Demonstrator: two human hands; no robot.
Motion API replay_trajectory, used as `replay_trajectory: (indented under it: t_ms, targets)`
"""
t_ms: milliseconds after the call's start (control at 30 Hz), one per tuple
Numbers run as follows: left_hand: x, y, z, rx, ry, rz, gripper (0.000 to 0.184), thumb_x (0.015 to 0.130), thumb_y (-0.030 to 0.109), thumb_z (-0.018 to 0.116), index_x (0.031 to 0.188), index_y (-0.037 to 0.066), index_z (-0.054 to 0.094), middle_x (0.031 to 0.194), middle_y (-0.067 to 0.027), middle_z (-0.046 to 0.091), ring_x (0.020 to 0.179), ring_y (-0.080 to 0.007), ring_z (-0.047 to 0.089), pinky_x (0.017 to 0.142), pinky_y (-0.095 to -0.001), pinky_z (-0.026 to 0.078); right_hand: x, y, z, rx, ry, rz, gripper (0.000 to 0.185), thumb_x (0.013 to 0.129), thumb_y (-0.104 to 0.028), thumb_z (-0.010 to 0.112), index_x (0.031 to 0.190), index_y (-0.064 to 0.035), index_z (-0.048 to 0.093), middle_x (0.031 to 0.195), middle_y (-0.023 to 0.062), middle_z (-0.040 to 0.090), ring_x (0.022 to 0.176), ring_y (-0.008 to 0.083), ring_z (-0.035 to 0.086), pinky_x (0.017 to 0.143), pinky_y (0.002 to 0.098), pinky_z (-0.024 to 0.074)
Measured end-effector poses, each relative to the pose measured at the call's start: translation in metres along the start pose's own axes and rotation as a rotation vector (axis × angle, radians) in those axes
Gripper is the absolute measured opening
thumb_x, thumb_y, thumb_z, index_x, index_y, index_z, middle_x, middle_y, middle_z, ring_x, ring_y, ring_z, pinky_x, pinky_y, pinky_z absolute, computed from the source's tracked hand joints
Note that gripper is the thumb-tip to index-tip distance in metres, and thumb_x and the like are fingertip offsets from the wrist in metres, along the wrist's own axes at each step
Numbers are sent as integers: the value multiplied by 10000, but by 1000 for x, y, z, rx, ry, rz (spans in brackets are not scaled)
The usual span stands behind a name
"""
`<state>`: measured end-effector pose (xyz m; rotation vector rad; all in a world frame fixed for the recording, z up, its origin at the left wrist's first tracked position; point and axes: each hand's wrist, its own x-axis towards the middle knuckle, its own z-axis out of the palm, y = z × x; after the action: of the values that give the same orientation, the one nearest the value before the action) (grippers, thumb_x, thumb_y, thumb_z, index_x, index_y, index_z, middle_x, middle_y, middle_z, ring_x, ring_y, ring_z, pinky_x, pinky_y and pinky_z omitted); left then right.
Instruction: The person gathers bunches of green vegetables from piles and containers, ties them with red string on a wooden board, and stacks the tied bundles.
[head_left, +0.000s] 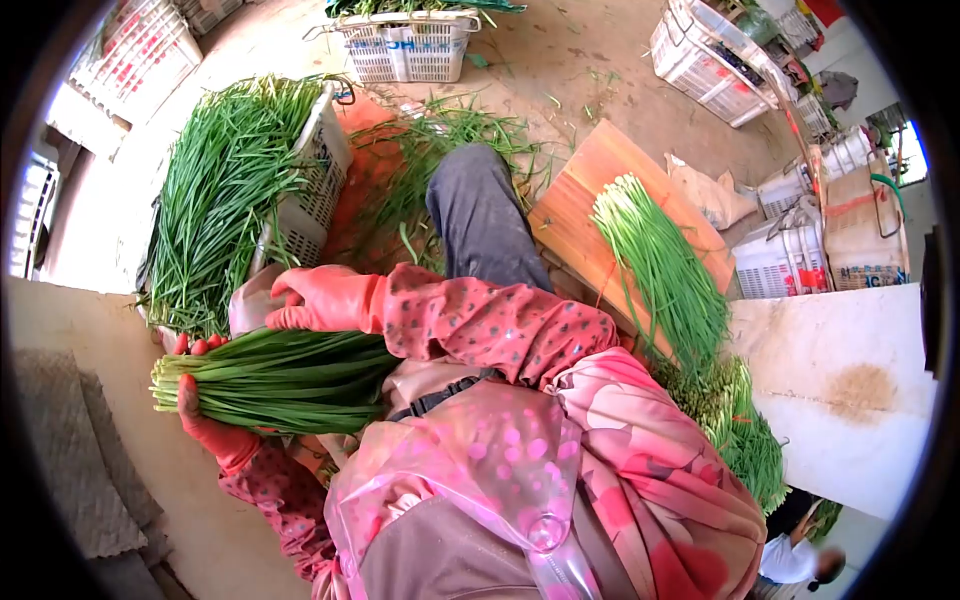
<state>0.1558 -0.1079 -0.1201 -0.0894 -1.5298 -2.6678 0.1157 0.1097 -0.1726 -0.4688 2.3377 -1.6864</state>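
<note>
A thick bundle of garlic chives (290, 385) lies across my lap, its pale cut ends pointing left. My left hand (210, 415), in a red rubber glove, grips it near those ends, with the thumb on the near side and fingertips showing beyond. My right hand (325, 300), gloved the same way, reaches across to the bundle's far edge. Its visible fingers are apart; the lower ones are beside or touching the leaves. Left of my knee, a white crate (325, 160) is heaped with loose chives (225, 180).
On a wooden board (570, 205) at right lies another chive bundle (665, 260). More bundles (740, 440) are stacked at my right side. Loose leaves (450, 130) litter the floor. White crates (405, 50) stand ahead. A person (790, 555) is at the lower right.
</note>
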Motion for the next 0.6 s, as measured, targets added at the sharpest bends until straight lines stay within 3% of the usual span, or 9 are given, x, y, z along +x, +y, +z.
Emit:
replay_trajectory:
  t_ms: [33,167,200,267,400,467,500,533,600]
  targets:
    - [1,1,5,-24,-22,5,567,863,288,580,1318,13,383,1100,-127,597,1064,-272,541,1004,-443,395,-6,-3,-7,71,-14,-55,871,737,-632,668,1291,4,450,1137,213,613,1068,319,597,905,381,464]
    - [16,14,50,-28,-107,-19,543,877,239,547,1342,21,371,1113,-121,565,1093,-266,522,1007,-444,392,-32,-51,-13,47,78,-374,1077,620,-568,785,1370,47,316,1258,271,504,1202,376,486,1009,388,396]
    - [23,16,66,-15,-83,-1,537,892,236,515,1352,8,357,1123,-128,564,1091,-265,524,999,-434,397,-28,-48,-3,23,171,-513,1166,515,-500,855,1382,43,295,1285,271,478,1198,376,490,1012,381,397]
    - [38,29,96,160,-124,54,524,906,239,482,1346,-17,360,1134,-144,566,1084,-264,530,986,-418,406,-31,-60,-5,-102,382,-577,1257,431,-455,886,1404,30,257,1304,259,458,1188,376,494,1011,383,401]
    - [56,29,165,234,-252,149,507,909,224,463,1325,-54,381,1140,-164,573,1093,-271,535,971,-403,418,-29,-57,-45,-135,613,-565,1257,402,-445,886,1393,19,267,1292,241,466,1169,376,504,994,394,411]
    - [53,23,204,161,-365,194,461,922,205,419,1290,-72,428,1192,-189,556,1137,-280,523,1011,-408,394,-34,-55,-78,-137,689,-608,1215,413,-483,877,1330,61,294,1198,228,533,1095,381,543,926,411,448]
    - [57,21,218,134,-421,165,458,928,223,401,1263,-85,455,1185,-190,563,1134,-283,527,999,-405,406,-42,-64,-95,-108,791,-677,994,465,-423,860,1252,-5,419,1067,192,605,994,365,596,847,413,487]
    - [62,24,231,175,-528,184,490,922,236,434,1287,-89,405,1213,-232,535,1121,-315,537,977,-434,427,-50,-71,-110,-126,825,-658,994,465,-423,860,1252,-5,419,1067,192,605,994,365,596,847,413,487]
    - [75,21,259,110,-659,150,494,936,265,411,1273,-95,423,1199,-254,540,1123,-324,541,984,-441,428,-62,-81,-140,-52,833,-590,705,530,-367,813,1114,-75,548,927,162,649,905,350,633,778,411,513]
